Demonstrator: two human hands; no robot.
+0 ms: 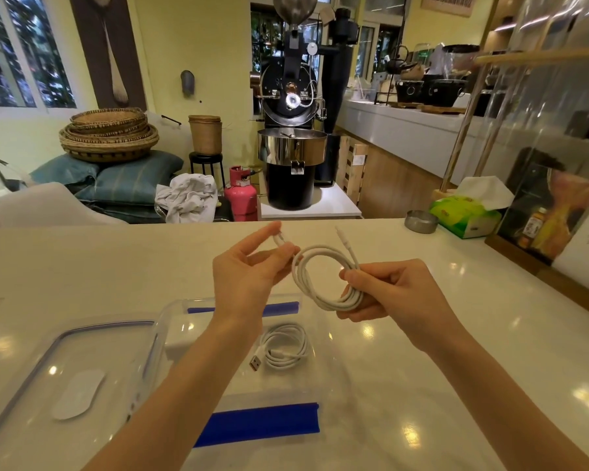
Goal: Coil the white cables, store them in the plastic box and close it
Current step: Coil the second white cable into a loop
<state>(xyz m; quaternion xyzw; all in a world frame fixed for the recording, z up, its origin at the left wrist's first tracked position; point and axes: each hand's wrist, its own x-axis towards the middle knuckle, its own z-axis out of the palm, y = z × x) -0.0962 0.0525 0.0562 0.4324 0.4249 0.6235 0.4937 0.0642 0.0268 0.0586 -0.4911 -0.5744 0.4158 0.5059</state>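
Two bare hands up over a pale worktop (422, 334). Right hand (393, 290) closed round a coil (323, 277) of white cable, fingers (354, 294) wrapped over the loops on the coil's right side. One plug end (341, 234) sticking up past the coil, pointing away. Left hand (249, 266) just beside the coil, thumb and first finger pinched on the cable's other end (281, 240), the rest of the fingers loose and a bit spread. Coil held up in the air, above the far edge of the box (323, 368).

Clear plastic box low down, between the 2 arms, open on top. Blue clip (259, 424) on its near side, another blue clip (279, 308) on its far side. Second cable (284, 346) already coiled, lying flat inside the box, its plug (255, 362) pointing to the left. Clear lid (65, 379) lying flat on the worktop, touching the box on the left, with a white oval label in its middle.

Far right on the worktop, well apart from the hands: small metal dish (421, 222), green tissue pack (464, 214).
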